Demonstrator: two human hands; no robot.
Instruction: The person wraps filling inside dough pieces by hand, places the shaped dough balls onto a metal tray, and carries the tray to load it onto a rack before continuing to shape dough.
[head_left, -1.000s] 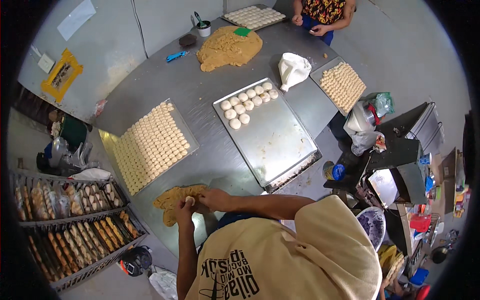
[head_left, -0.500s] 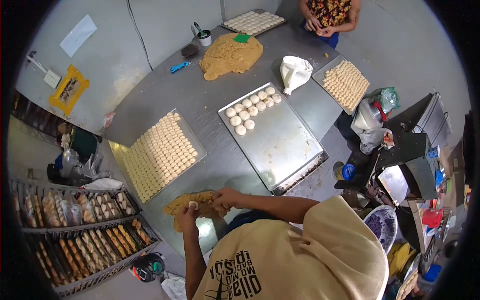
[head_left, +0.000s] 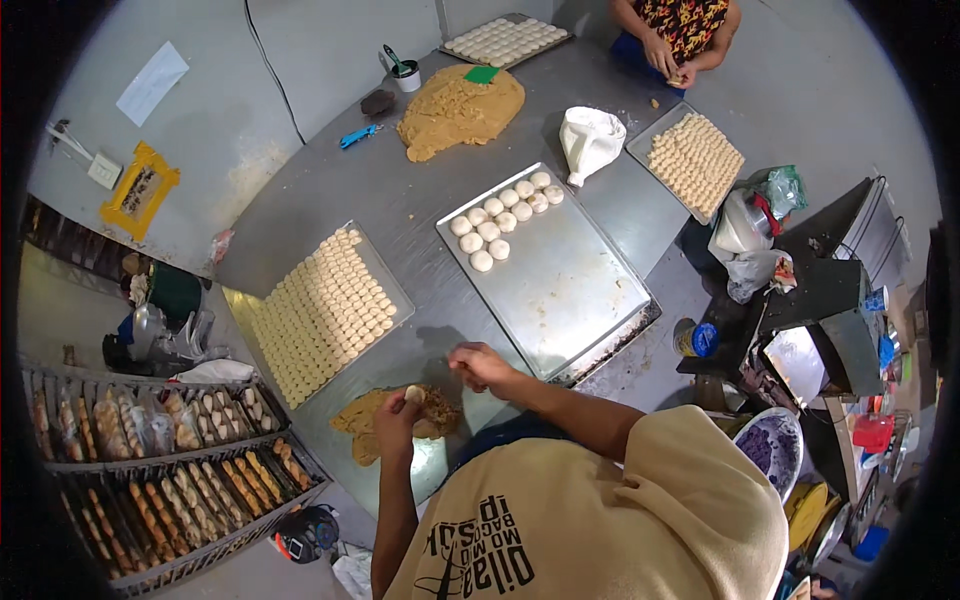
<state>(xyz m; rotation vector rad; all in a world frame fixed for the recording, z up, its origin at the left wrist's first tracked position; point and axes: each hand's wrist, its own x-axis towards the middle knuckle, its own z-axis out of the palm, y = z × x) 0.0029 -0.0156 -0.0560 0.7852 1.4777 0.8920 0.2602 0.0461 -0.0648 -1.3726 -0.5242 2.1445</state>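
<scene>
My left hand (head_left: 395, 420) is closed around a small pale dough piece (head_left: 415, 394), held over a flattened tan mound of filling (head_left: 355, 418) at the table's near edge. To the right of that mound, my right hand (head_left: 480, 366) hovers above the bare metal with its fingers curled; whatever they hold, if anything, cannot be made out. A tray (head_left: 402, 297) covered with rows of small dough pieces lies ahead on the left. Several round white dough balls (head_left: 489, 231) stand at the far end of a metal tray (head_left: 560, 300) on the right.
Farther back lie a large tan filling mound (head_left: 460, 110), a white piping bag (head_left: 590, 143), a blue-handled tool (head_left: 358, 136) and a cup with a brush (head_left: 406, 76). Another person's hands (head_left: 672, 65) work at the far side, near a tray of small pieces (head_left: 695, 160). Bread racks (head_left: 170, 460) stand left.
My right hand has lifted off the filling and moved right and away from me. The left hand has shifted slightly right with the dough piece. The other person's hands have moved right.
</scene>
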